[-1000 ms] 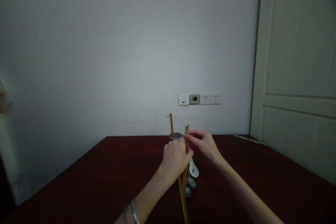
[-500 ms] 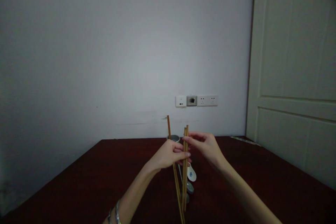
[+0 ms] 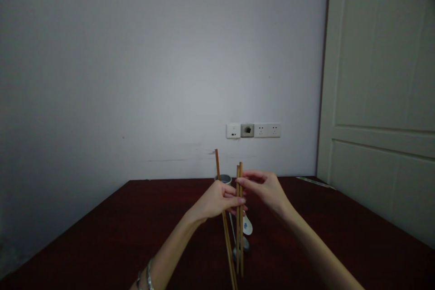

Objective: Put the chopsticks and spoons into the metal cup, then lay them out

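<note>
Held a pair of upright wooden chopsticks [image 3: 241, 235] over the near middle of the desk [image 3: 136, 235], with tops slightly uneven. Pinched them midway between thumb and fingers of the left hand [image 3: 210, 201], and near the tops in the right hand [image 3: 266, 189], grip pressed together at thumb and fingertips. Used two heights, presumably, to prevent splaying or tipping. Could not judge contact between lower ends and desk.

Saw, at seven o'clock from that pair, counting twelve toward the wall [image 3: 170, 77], slanting chopsticks [image 3: 229, 244] running nearward from the left hand; could not tell held from merely lying. Found a white soup spoon [image 3: 248, 226] with a blue motif at four o'clock, just beside the pair, and two metal spoons [image 3: 245, 244] around six, bunched close, perhaps for easy reach. Saw a round cup [image 3: 227, 179] at eleven, beyond the left hand, probably set back for working room. Noticed a reddish chopstick end [image 3: 217, 163] rising by its rim; could not confirm standing inside. Farther out, saw wall sockets [image 3: 267, 130] near twelve and a panelled door [image 3: 380, 77] at two.
</note>
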`<state>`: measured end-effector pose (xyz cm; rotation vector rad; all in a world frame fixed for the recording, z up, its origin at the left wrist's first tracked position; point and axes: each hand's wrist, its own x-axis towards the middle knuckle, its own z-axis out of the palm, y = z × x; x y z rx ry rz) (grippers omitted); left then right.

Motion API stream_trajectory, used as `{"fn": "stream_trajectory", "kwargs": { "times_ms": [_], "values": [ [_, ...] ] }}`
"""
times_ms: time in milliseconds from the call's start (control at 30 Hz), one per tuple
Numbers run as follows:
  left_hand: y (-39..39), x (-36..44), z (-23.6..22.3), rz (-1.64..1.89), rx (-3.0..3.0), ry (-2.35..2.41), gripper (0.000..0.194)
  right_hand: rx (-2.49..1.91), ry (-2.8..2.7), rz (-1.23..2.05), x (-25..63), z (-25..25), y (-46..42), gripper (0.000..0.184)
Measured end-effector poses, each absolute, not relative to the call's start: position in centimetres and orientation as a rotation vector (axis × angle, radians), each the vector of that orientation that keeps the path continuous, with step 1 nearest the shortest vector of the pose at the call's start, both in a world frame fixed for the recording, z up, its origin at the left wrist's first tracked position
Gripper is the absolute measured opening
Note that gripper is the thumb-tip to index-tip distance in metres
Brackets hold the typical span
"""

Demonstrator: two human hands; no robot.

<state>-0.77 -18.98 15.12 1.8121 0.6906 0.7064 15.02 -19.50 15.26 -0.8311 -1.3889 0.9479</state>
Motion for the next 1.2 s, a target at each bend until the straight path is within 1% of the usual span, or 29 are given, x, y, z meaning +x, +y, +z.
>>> {"fn": "stream_trajectory", "kwargs": {
  "times_ms": [267, 667, 1200],
  "values": [
    [-18.96, -0.80, 15.03, 0.707, 1.817, 0.687, 0.036, -0.807, -1.457, 0.965, 15.07, 15.54, -19.78, 0.030],
    [-18.79, -0.87, 14.68, 0.736, 1.832, 0.691, 0.034, -0.838, -1.600, 0.893, 15.15, 15.96, -20.37, 0.028],
    [-19.05, -0.87, 14.90, 0.743, 1.853, 0.709, 0.033, -0.825, -1.620, 0.921, 15.34, 15.83, -20.21, 0.029]
  ]
}}
